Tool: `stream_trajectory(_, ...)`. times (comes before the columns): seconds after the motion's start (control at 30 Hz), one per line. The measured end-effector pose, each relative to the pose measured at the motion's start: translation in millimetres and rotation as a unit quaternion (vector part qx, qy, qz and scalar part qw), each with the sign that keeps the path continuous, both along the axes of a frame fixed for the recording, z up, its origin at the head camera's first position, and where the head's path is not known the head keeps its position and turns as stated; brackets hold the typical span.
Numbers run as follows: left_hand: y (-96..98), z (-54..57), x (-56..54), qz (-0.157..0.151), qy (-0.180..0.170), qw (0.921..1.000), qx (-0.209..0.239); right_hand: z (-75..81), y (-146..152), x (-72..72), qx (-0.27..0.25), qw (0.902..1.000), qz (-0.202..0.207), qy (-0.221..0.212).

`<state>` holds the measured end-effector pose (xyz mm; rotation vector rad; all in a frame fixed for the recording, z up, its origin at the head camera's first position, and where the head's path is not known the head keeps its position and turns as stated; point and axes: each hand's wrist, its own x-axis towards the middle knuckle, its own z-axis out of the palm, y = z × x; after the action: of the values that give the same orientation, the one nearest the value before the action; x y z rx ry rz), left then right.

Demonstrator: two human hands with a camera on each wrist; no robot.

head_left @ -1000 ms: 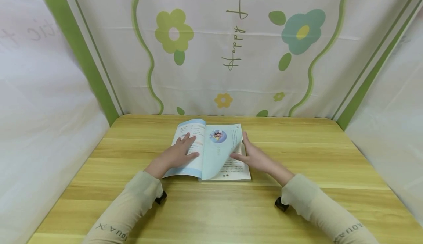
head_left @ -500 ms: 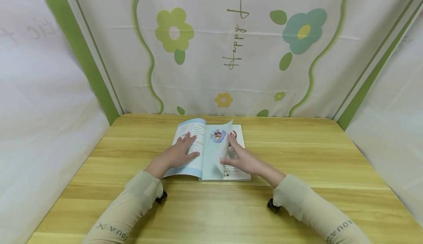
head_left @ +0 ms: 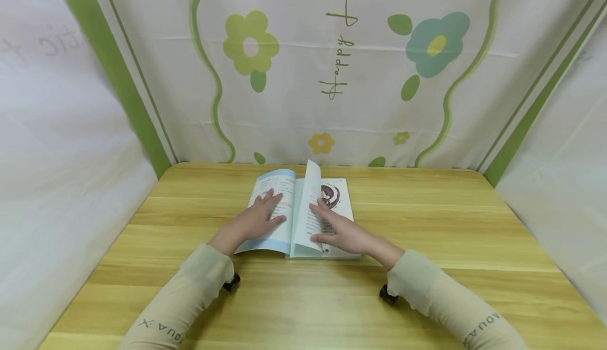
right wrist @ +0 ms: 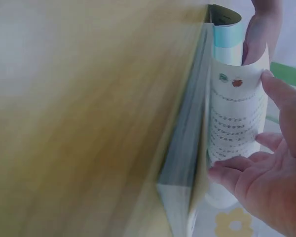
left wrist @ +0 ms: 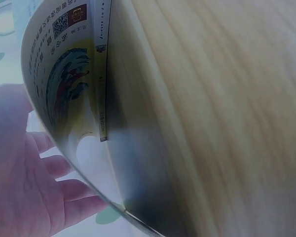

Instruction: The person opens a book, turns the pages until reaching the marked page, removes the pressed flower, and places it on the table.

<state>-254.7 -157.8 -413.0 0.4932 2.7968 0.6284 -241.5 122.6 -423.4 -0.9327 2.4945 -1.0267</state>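
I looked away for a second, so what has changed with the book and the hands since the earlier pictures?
The right hand has slid leftward, lifting the page from lying curled over to standing nearly upright at the spine, uncovering a swirl picture. The left hand still presses the left side of the book, which has not moved on the table.

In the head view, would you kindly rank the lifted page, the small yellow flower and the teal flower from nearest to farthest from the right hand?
1. Lifted page, touching the right hand.
2. Small yellow flower, low on the backdrop behind the book.
3. Teal flower, high at the upper right.
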Motion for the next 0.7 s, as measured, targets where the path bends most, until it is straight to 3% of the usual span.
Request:
stream_trajectory(0.27,0.0,0.0,-0.3,0.002,0.003,0.9999,0.014,5.1,-4,-1.6,-0.008,0.9980,0.053,0.035)
stream_trajectory(0.7,5.0,-1.0,-1.4,0.038,0.019,0.9988,0.023,9.7,-17,3.4,0.006,0.9969,0.071,0.033)
